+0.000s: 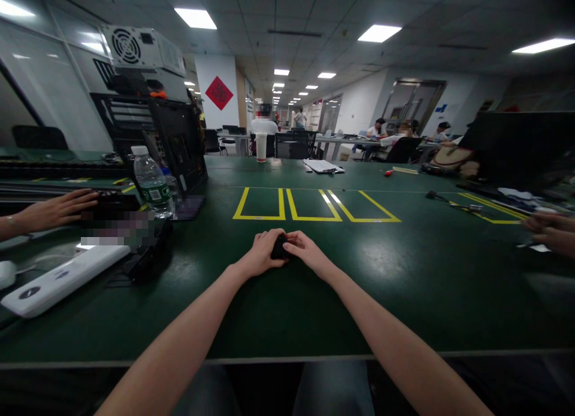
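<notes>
A small black object (279, 247) is between my two hands just above or on the green table, near the middle of the view. My left hand (262, 251) wraps round its left side, thumb below and fingers over the top. From the right, my right hand (308, 251) closes on its other side with bent fingers and thumb. Much of the object is covered by fingers, and its kind is too dark to make out. Just beyond my hands, yellow tape outlines (313, 219) mark the tabletop.
To the left are a white power strip (67, 278), a water bottle (153, 185), an open computer case (173, 137) and another person's hand (74, 206). At the right edge is another person's hand (552, 230). A paper cup (261, 148) and clipboard (323, 166) stand farther back.
</notes>
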Motion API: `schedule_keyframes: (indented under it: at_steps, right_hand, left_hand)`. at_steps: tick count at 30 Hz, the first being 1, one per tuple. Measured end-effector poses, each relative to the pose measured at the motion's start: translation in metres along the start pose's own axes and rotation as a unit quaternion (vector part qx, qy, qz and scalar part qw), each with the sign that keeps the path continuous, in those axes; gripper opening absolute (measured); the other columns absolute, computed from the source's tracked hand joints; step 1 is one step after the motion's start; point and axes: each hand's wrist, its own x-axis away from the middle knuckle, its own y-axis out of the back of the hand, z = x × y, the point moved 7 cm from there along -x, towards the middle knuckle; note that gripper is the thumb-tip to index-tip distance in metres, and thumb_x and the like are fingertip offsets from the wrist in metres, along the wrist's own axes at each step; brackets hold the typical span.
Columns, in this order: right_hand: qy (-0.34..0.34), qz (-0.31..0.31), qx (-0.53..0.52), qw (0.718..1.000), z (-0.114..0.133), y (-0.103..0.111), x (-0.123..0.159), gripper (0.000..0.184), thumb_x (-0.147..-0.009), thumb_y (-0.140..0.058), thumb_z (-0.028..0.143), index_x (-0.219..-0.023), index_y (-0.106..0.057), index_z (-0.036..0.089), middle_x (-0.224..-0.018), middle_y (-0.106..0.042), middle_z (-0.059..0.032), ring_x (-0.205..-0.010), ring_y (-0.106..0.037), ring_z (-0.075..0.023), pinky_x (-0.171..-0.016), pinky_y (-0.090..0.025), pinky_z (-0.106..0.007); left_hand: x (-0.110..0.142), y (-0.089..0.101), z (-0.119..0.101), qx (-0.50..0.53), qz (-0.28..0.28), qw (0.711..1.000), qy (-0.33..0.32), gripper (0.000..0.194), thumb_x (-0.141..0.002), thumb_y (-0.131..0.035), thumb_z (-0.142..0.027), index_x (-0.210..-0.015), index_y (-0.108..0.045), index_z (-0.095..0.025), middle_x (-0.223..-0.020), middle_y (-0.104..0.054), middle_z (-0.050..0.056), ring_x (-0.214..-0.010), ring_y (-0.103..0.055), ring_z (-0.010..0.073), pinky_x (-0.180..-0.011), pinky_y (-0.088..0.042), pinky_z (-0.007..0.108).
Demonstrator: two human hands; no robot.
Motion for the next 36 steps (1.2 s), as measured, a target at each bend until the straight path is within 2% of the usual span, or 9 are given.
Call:
schedule_keyframes:
  at_steps: [3,8,13,18,24,28,31,36]
  right_hand:
    - [-0.009,0.014,0.001,1.0,-0.001,0.0,0.001,0.03,-0.068,-0.058,0.033,-0.093,-0.049,0.02,-0.098,-0.053,-0.0028,-0.095,-0.049,-0.0173,-0.085,-0.038,-0.037]
    - [0.013,0.051,-0.025,0.998,0.004,-0.004,0.004,0.034,-0.062,-0.065,0.026,-0.091,-0.047,0.023,-0.095,-0.053,0.0001,-0.095,-0.05,-0.017,-0.083,-0.04,-0.035]
    - [0.013,0.019,-0.014,1.0,0.004,-0.001,0.003,0.024,-0.069,-0.056,0.037,-0.086,-0.049,0.022,-0.087,-0.055,-0.0001,-0.087,-0.052,-0.0164,-0.078,-0.041,-0.035]
    - [-0.017,-0.008,0.008,1.0,-0.003,0.002,0.002,0.029,-0.068,-0.057,0.037,-0.09,-0.049,0.02,-0.093,-0.054,-0.0027,-0.091,-0.05,-0.0173,-0.08,-0.04,-0.036]
    - [0.011,0.053,-0.021,0.998,0.005,-0.005,0.004,0.033,-0.064,-0.063,0.028,-0.091,-0.046,0.022,-0.091,-0.054,0.0001,-0.091,-0.051,-0.0162,-0.08,-0.04,-0.035]
    - [0.017,0.028,-0.022,0.999,0.007,-0.003,0.005,0.024,-0.07,-0.056,0.033,-0.089,-0.046,0.022,-0.086,-0.054,0.0002,-0.087,-0.052,-0.0152,-0.078,-0.041,-0.034]
    - [0.001,0.011,-0.003,1.0,0.003,-0.001,0.004,0.027,-0.07,-0.056,0.034,-0.091,-0.046,0.021,-0.089,-0.054,-0.0008,-0.088,-0.051,-0.0157,-0.08,-0.041,-0.035]
    - [-0.006,0.041,0.004,0.999,0.003,-0.001,0.005,0.028,-0.068,-0.059,0.032,-0.09,-0.048,0.02,-0.095,-0.053,-0.0013,-0.093,-0.05,-0.0168,-0.083,-0.039,-0.036]
  left_hand:
    - [0.0,0.0,0.001,0.0,0.003,1.0,0.002,0.058,-0.064,-0.062,-0.03,-0.113,-0.031,-0.022,-0.107,-0.046,0.006,-0.096,-0.044,0.0227,-0.086,-0.029,0.039]
    - [-0.001,0.0,0.002,0.003,0.003,1.0,0.008,0.057,-0.065,-0.061,-0.029,-0.113,-0.031,-0.022,-0.105,-0.047,0.005,-0.096,-0.045,0.0228,-0.086,-0.029,0.039]
    - [0.001,0.001,-0.003,0.005,0.005,1.0,0.003,0.057,-0.065,-0.061,-0.03,-0.113,-0.031,-0.023,-0.106,-0.046,0.005,-0.095,-0.045,0.0221,-0.087,-0.029,0.039]
    - [0.001,-0.001,-0.003,0.006,0.006,1.0,0.003,0.055,-0.065,-0.061,-0.029,-0.112,-0.032,-0.023,-0.106,-0.047,0.005,-0.094,-0.046,0.0221,-0.085,-0.03,0.039]
    - [0.001,-0.002,0.001,-0.006,-0.003,1.0,0.01,0.057,-0.064,-0.062,-0.03,-0.112,-0.032,-0.022,-0.105,-0.047,0.006,-0.096,-0.045,0.0235,-0.084,-0.03,0.039]
    - [0.001,-0.001,-0.003,-0.001,0.001,1.0,-0.001,0.057,-0.065,-0.061,-0.03,-0.113,-0.031,-0.023,-0.106,-0.046,0.005,-0.095,-0.045,0.0226,-0.084,-0.03,0.039]
    - [0.001,-0.001,-0.003,0.0,-0.001,1.0,0.0,0.056,-0.064,-0.061,-0.029,-0.112,-0.032,-0.023,-0.105,-0.047,0.005,-0.094,-0.045,0.0222,-0.084,-0.029,0.038]
    - [0.001,-0.001,-0.001,0.003,-0.001,1.0,0.006,0.056,-0.064,-0.061,-0.028,-0.112,-0.032,-0.023,-0.105,-0.046,0.005,-0.094,-0.045,0.0223,-0.084,-0.029,0.038]
